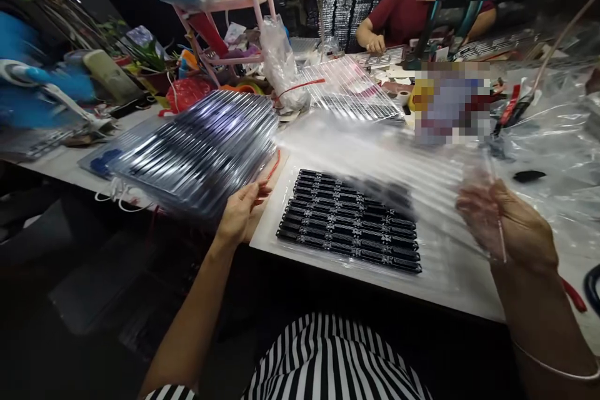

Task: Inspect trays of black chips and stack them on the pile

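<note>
My right hand (pixel 527 225) is closed on the right edge of a clear ribbed plastic tray (pixel 375 150), which is tilted and smeared by motion. Below that tray, on the table, lies another clear tray (pixel 438 262) holding several rows of black slotted strips (pixel 347 225) with pale markings. Part of these rows is veiled by the raised tray. At the lower right edge of a stack of ribbed plastic trays (pixel 201 144), my left hand (pixel 241 209) has its fingers loosely bent and apart, with nothing visible between them.
A pink rack (pixel 257 6) with tape and bags stands behind the tray stack. Another clear tray (pixel 351 84) lies farther back. Crumpled plastic film (pixel 553 162) spreads at the right. Across the table sits a person in a dark red shirt (pixel 394 12), one hand on the work surface.
</note>
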A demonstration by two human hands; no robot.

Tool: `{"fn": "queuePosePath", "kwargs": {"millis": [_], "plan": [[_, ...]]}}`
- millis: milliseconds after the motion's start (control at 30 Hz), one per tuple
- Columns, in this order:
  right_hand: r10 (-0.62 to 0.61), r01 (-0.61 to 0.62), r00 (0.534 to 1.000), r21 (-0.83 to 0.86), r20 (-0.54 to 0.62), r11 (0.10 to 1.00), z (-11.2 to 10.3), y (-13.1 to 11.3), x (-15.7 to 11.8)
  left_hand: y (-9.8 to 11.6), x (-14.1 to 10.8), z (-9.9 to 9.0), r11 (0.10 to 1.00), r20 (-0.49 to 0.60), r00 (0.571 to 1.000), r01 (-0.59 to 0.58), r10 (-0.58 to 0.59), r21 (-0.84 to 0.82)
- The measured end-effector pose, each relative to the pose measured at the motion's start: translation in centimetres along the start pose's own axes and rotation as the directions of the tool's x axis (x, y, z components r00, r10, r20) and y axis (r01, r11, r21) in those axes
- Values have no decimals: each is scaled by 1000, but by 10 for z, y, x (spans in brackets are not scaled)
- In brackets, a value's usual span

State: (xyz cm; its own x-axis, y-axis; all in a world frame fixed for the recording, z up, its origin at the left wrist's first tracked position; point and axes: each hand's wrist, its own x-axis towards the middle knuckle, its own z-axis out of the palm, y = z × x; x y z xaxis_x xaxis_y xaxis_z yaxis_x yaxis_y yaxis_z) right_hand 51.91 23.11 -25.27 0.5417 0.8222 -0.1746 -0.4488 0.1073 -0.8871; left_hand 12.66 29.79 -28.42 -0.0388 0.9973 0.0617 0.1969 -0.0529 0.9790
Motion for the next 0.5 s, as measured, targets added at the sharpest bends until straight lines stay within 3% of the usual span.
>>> {"fn": "queuePosePath", "kwargs": {"millis": [67,167,333,433,500], "plan": [[-25,27,998,36,-61,999,-6,0,4,0,1,2,991,35,997,-70,66,117],[-88,90,995,53,-37,995,-13,3,9,3,5,12,971,63,988,-151,142,184],[-156,155,988,144,-2,977,-15,3,10,24,8,35,945,132,960,-268,247,185],[-221,209,974,179,52,961,-8,3,2,47,2,58,979,299,936,-202,185,26],[-260,238,959,181,109,954,3,6,-9,63,-6,79,991,493,861,-75,122,-114]]}}
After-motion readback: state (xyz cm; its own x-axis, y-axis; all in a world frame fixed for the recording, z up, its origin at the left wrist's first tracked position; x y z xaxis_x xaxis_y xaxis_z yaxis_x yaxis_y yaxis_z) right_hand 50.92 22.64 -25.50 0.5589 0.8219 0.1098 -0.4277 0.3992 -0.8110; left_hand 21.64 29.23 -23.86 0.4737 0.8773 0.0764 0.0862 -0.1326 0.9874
